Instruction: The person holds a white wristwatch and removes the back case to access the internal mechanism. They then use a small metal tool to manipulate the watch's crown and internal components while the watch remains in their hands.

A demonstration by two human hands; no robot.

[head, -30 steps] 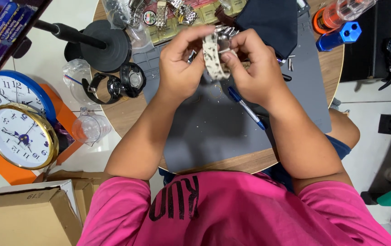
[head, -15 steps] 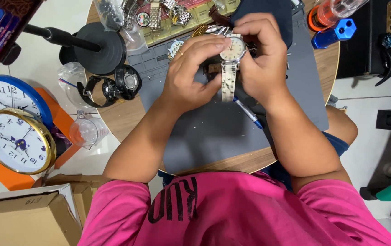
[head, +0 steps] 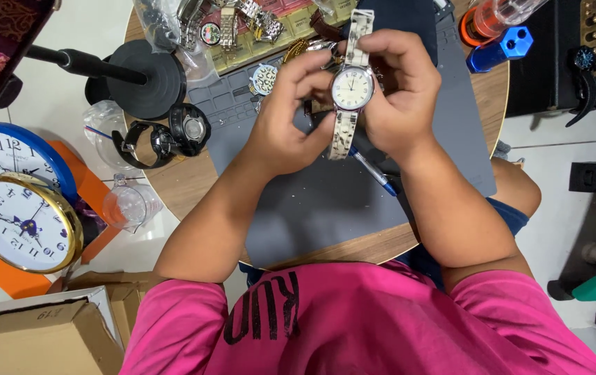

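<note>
Both hands hold up a wristwatch [head: 352, 89] with a round cream dial and a pale patterned strap, face towards me, above the grey work mat [head: 325, 208]. My left hand [head: 291, 114] pinches the watch case from the left side. From the right, my right hand [head: 398, 90] grips the case and the upper strap. The strap's lower end hangs free over the mat. A blue pen [head: 374, 173] lies on the mat beneath my hands.
The mat lies on a round wooden table [head: 187, 180]. Several watches [head: 242, 28] crowd the far edge, and a black watch [head: 173, 132] lies left beside a black round stand base [head: 148, 80]. Two wall clocks [head: 20, 208] and cardboard boxes [head: 41, 333] are on the floor.
The watch has been turned from bunched between the hands to dial up, facing me, with the strap hanging straight. Both hands kept hold of it.
</note>
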